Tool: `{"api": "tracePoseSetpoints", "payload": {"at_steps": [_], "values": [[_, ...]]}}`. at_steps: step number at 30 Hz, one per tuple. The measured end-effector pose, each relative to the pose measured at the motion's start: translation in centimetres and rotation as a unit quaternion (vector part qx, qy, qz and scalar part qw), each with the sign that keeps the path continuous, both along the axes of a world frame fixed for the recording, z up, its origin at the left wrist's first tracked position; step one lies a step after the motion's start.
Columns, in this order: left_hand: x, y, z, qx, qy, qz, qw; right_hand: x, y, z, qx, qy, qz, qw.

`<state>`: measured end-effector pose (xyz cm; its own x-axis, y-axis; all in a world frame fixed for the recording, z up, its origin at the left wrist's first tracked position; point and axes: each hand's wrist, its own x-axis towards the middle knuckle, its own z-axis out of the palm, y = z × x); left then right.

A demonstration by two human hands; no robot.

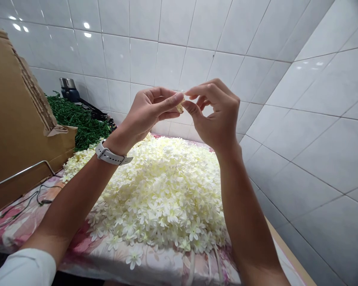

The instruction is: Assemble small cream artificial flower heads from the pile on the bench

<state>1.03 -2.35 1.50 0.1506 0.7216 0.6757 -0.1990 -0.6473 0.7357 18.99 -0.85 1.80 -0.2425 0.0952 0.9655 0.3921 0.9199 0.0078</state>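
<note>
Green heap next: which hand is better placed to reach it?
Probably the left hand: the green heap sits on that side, farther from the right hand. It appears to hold a small pale piece, though.

A pale grey-white, rubbery-looking watch strap circles the left wrist of a person whose left hand and right hand are bare. Small dark holes run in a row along the band, and its tapered tail juts past the arm's outline. A plain white fabric sleeve, lightly creased, ends near the left elbow; the right forearm is bare as far as the view reaches.
</note>
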Motion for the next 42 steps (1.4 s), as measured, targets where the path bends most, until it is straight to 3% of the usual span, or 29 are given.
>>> {"api": "tracePoseSetpoints", "payload": {"at_steps": [8, 20, 26, 32, 36, 42], "values": [[0.4, -0.7, 0.0, -0.008, 0.031, -0.022, 0.999, -0.3, -0.6, -0.1, -0.034, 0.011, 0.044, 0.998], [0.6, -1.5, 0.2, -0.006, 0.049, -0.093, 0.994, -1.3, 0.1, -0.7, -0.022, 0.070, 0.007, 0.997], [0.5, -0.7, 0.0, -0.007, 0.040, -0.115, 0.992, -1.6, 1.6, -0.9, 0.046, 0.100, 0.090, 0.990], [0.7, -0.7, 0.0, -0.003, 0.038, -0.110, 0.993, -2.1, 1.4, -0.6, 0.082, 0.127, 0.128, 0.980], [0.8, -0.9, 0.0, 0.011, 0.044, -0.104, 0.994, -2.5, 1.3, -0.7, 0.081, 0.149, 0.115, 0.979], [1.1, -1.2, 0.0, 0.022, 0.033, -0.052, 0.998, -2.8, 0.9, -1.0, 0.064, 0.167, 0.121, 0.976]]}}
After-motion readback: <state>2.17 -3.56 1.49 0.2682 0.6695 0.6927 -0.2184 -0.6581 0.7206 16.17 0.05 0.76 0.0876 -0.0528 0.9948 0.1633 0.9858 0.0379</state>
